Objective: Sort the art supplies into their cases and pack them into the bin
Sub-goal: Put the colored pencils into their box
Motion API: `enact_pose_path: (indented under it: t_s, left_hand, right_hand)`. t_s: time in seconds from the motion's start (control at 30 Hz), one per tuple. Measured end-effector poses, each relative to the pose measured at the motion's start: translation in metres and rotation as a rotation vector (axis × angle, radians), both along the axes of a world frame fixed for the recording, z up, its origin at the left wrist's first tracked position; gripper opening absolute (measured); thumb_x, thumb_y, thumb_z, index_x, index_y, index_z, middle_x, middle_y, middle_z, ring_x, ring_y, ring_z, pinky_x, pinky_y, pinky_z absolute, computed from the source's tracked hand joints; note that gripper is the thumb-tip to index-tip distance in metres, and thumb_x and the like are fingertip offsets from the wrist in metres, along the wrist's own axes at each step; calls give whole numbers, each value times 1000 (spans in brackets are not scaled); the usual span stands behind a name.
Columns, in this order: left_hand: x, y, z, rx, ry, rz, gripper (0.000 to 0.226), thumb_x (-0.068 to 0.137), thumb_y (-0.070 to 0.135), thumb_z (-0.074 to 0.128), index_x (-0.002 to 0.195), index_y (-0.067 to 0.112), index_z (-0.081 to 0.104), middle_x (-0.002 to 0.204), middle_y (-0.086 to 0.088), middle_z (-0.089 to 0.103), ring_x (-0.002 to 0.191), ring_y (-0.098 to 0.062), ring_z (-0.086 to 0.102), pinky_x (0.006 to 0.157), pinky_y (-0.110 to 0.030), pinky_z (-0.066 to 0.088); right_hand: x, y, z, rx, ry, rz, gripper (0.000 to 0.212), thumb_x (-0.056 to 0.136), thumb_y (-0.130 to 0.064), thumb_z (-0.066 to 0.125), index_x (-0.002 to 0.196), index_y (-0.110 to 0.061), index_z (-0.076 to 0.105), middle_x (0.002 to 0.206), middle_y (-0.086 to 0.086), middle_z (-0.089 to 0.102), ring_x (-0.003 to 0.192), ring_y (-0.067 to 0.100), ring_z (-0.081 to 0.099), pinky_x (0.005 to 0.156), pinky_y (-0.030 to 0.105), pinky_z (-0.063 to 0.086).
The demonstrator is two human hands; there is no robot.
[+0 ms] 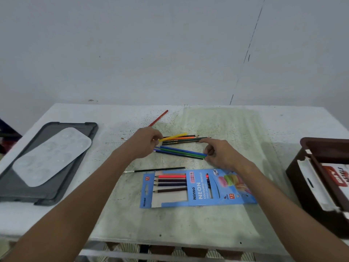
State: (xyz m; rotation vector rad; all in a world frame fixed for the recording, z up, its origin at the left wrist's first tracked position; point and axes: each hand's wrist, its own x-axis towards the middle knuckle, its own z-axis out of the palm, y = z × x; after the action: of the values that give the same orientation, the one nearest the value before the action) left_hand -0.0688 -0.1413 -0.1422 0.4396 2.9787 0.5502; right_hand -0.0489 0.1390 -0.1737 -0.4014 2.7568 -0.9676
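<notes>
Several loose coloured pencils lie mid-table: a yellow, orange and dark bunch (179,138) behind a blue and green bunch (181,151). My left hand (145,141) pinches the left ends of the rear bunch. My right hand (219,154) pinches the right ends of the blue and green pencils, forefinger stretched to the dark pencils' tips. A blue Ninso pencil case (198,188) lies in front with several pencils inside. A thin black paintbrush (154,170) lies just behind the case. One red pencil (158,118) lies apart at the back.
A dark brown bin (321,186) at the right edge holds a white box of pastels (338,176). At the left, a dark grey tray (75,161) carries a pale paint palette (51,156). A small brush tip (123,138) lies left of my left hand. A wall rises behind the table.
</notes>
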Motion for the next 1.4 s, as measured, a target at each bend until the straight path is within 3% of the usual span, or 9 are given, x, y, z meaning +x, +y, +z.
enact_pose_path:
  t_s: [0.2, 0.4, 0.57, 0.73, 0.9, 1.07, 1.17, 1.27, 1.4]
  left_hand:
    - [-37, 19, -13, -3, -17, 19, 23, 95, 12, 54, 115, 17, 65, 119, -3, 62, 105, -17, 56, 87, -24, 41]
    - [-46, 22, -23, -36, -93, -10, 22, 93, 13, 58, 112, 20, 66, 112, 1, 65, 90, -11, 54, 85, -26, 46]
    - [-49, 20, -22, 11, -178, 16, 28, 85, 16, 71, 113, 19, 69, 105, 6, 65, 91, -10, 55, 80, -22, 40]
    - [-42, 17, -11, 81, -122, 67, 23, 80, 20, 76, 103, 19, 74, 100, 3, 72, 85, -6, 58, 77, -19, 41]
    - [5, 22, 21, 387, 23, 309, 24, 79, 24, 77, 103, 23, 74, 93, 5, 71, 79, -3, 61, 72, -13, 41]
    - [92, 63, 25, 880, -193, 391, 32, 79, 18, 77, 109, 27, 68, 80, 7, 73, 71, -1, 68, 65, -16, 54]
    - [120, 76, 2, 960, -204, 569, 37, 80, 15, 76, 115, 18, 64, 76, 2, 74, 66, -9, 69, 63, -34, 59]
    - [136, 68, -15, 1002, -147, 739, 50, 79, 12, 77, 125, 11, 57, 82, -7, 73, 69, -22, 72, 62, -38, 60]
    - [151, 46, -30, 897, -31, 810, 59, 77, 20, 80, 128, 12, 52, 80, -6, 72, 70, -21, 72, 71, -45, 60]
  right_hand:
    - [1, 6, 0, -79, -36, -44, 63, 77, -3, 75, 134, -19, 52, 89, -4, 65, 77, 12, 60, 68, 11, 48]
    - [4, 9, 1, -123, -18, -96, 58, 77, -3, 76, 129, -18, 56, 80, -9, 65, 71, 2, 61, 66, 7, 47]
    - [5, 18, 4, -271, 4, -172, 53, 76, -1, 77, 122, -19, 59, 82, -1, 70, 76, 13, 67, 76, 24, 54]
    - [10, 29, 4, -572, -80, -286, 54, 71, 0, 80, 119, -14, 61, 87, 8, 75, 83, 18, 71, 85, 30, 55]
    - [19, 38, 5, -768, -71, -372, 49, 68, 2, 79, 113, -8, 65, 75, 4, 74, 75, 17, 72, 76, 24, 55]
    - [34, 36, 4, -932, -69, -435, 42, 72, 6, 75, 110, -5, 65, 67, 2, 72, 69, 16, 72, 68, 20, 55]
    - [45, 27, -1, -1003, -82, -466, 39, 75, 8, 72, 110, -7, 64, 64, 0, 69, 66, 15, 71, 66, 21, 56]
    - [55, 19, -11, -1021, -96, -503, 40, 74, 7, 74, 111, -6, 64, 65, -1, 68, 66, 15, 70, 68, 24, 57]
    - [63, 11, -23, -982, -84, -522, 39, 73, 4, 76, 108, -8, 66, 69, -1, 67, 72, 18, 65, 77, 31, 57]
